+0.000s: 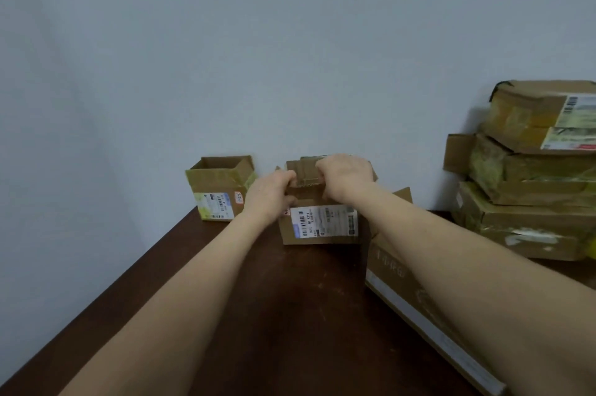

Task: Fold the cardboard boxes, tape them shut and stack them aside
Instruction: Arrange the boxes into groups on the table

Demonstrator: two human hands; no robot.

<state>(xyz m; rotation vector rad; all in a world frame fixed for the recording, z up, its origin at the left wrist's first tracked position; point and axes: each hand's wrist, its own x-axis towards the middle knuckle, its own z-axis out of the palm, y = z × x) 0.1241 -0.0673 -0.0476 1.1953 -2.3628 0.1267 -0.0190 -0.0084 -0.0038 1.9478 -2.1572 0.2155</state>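
A small cardboard box (319,234) with a white shipping label stands on the dark wooden table (274,315), near the wall. My left hand (271,195) grips its left top flap, thumb on the near side. My right hand (346,178) curls over the raised back flap (303,174) from the right. A second small box (219,192) with its top open stands to the left, by the wall. No tape roll is in view.
A stack of three worn, taped boxes (529,176) rises at the right against the wall. A large flat carton (419,299) lies along the table's right side under my right forearm. The table's left edge runs diagonally toward the near left.
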